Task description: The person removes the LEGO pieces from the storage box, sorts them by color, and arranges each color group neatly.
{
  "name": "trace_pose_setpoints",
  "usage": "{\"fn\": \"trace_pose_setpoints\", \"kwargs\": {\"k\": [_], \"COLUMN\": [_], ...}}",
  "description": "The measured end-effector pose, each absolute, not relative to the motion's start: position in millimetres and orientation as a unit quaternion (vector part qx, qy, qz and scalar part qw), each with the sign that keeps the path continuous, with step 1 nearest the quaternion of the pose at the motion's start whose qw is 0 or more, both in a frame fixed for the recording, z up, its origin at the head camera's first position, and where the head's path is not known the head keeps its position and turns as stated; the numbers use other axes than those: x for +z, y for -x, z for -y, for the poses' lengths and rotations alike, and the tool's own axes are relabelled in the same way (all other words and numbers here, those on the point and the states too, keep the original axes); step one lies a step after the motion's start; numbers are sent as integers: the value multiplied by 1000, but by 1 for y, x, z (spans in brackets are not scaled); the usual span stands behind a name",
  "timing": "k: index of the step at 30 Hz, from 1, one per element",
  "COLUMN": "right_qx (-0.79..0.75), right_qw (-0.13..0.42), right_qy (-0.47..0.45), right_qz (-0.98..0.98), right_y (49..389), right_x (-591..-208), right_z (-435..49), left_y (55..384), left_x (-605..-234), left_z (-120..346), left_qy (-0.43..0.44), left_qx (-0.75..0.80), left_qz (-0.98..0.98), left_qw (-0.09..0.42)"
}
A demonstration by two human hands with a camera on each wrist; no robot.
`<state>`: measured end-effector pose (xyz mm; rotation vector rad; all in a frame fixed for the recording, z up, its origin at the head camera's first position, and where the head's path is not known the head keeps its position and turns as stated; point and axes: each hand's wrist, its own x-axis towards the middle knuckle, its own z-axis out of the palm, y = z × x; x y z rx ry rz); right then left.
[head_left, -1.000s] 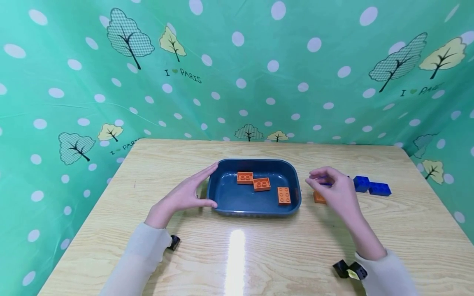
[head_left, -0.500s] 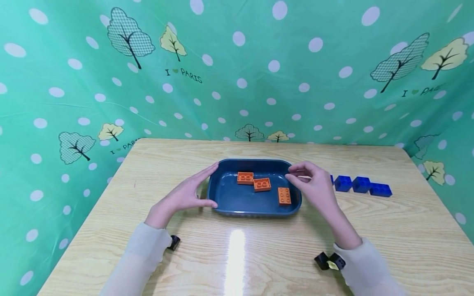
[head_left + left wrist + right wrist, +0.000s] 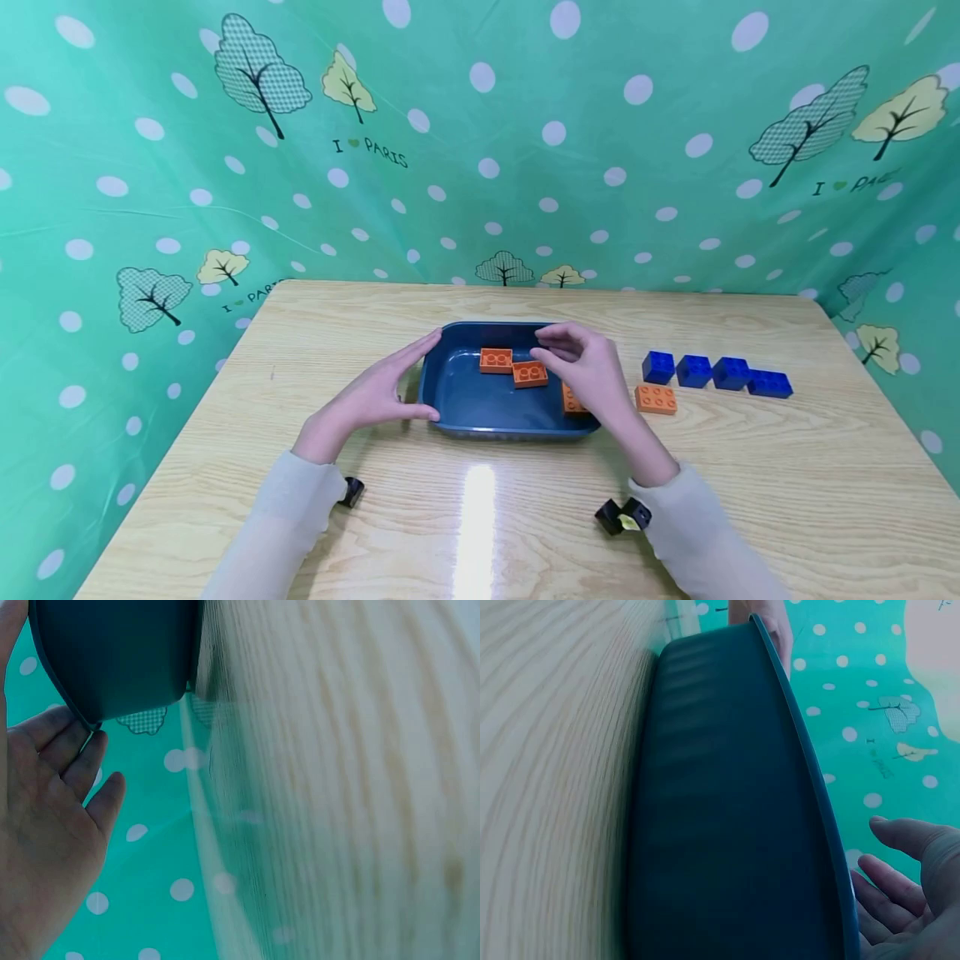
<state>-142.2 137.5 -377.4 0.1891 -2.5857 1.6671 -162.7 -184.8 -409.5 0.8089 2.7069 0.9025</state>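
A dark blue tray (image 3: 487,432) sits on the table with three orange toy bricks inside. Two lie studs down, an orange brick (image 3: 496,361) and another orange brick (image 3: 530,374); the third orange brick (image 3: 573,402) is partly covered by my right hand. My left hand (image 3: 375,390) spans the tray's left end, fingers at the far corner and thumb at the near corner of the rim. Over the tray's right end hovers my right hand (image 3: 588,371), its fingers bent. In the right wrist view the thumb (image 3: 904,834) stands apart from the fingers, with nothing seen between them.
Right of the tray, an orange brick (image 3: 656,399) rests studs up on the wooden table (image 3: 360,542). Behind it runs a row of several blue bricks (image 3: 694,372). A green dotted curtain (image 3: 487,150) hangs along the table's back edge.
My right hand has moved left, from above the bricks on the table to over the tray. The orange brick it covered on the table is now uncovered. My left hand has stayed put.
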Motion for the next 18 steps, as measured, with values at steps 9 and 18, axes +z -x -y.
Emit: {"fn": "trace_pose_setpoints", "kwargs": {"k": [9,18], "right_qx": [560,552], "right_qw": [-19,-47], "right_qy": [-57,-17], "right_qz": [826,832], "right_y": [153,161], "right_x": [-383,-391], "right_z": [-111,-92], "left_y": [163,163], "left_x": [-410,-409], "left_z": [187,185], "left_qy": [-274,-282], "left_qx": [302,302], "left_qz": [-909,-907], "left_qw": [83,83]}}
